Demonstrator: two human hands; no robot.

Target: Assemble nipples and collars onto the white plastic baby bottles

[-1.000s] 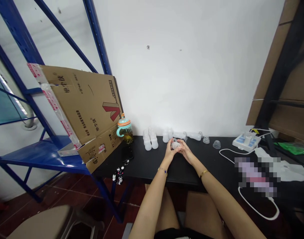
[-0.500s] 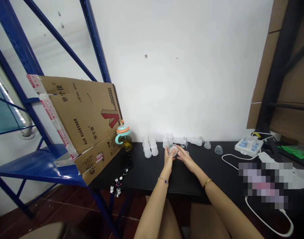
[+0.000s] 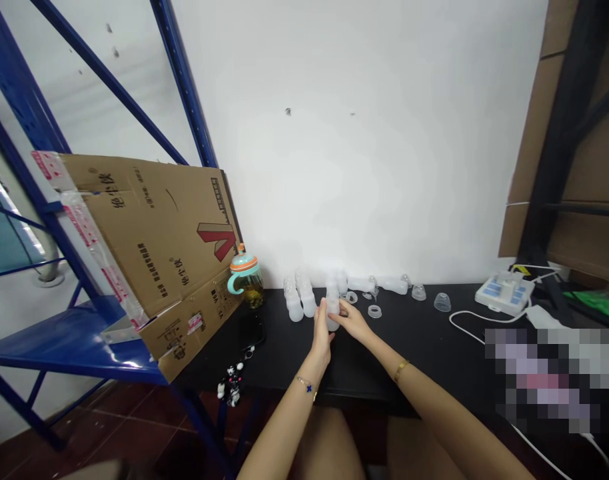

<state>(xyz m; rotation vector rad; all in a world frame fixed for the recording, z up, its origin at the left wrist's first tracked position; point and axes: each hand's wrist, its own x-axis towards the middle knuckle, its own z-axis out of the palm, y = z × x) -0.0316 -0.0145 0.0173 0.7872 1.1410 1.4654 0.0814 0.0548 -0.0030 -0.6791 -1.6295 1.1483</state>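
Note:
A frosted white baby bottle (image 3: pixel 333 324) is between my two hands, above the black table (image 3: pixel 409 360). My left hand (image 3: pixel 322 333) wraps its left side, and my right hand (image 3: pixel 353 321) grips it from the right with bent fingers. The upper part of this bottle blends with white bottles (image 3: pixel 341 280) behind it. Left of my hands stand several white bottles (image 3: pixel 295 309) with clear tops. Right of them lie a white ring (image 3: pixel 374 311) and another ring (image 3: pixel 352 297). Small clear pieces (image 3: pixel 368 294) lie behind, too small to name.
Clear domed caps (image 3: pixel 442 302) and white bottles lying on their sides (image 3: pixel 395 287) are along the wall. A teal-handled jug (image 3: pixel 246 277), a phone (image 3: pixel 253 328) and a keychain (image 3: pixel 231 385) are at left, beside a large carton (image 3: pixel 174 233). A power strip (image 3: pixel 503 293) with cables stands right.
Half a second ago my hands were around a clear round piece a little further right. Now they are closed on a white baby bottle, and the ring on the right is uncovered.

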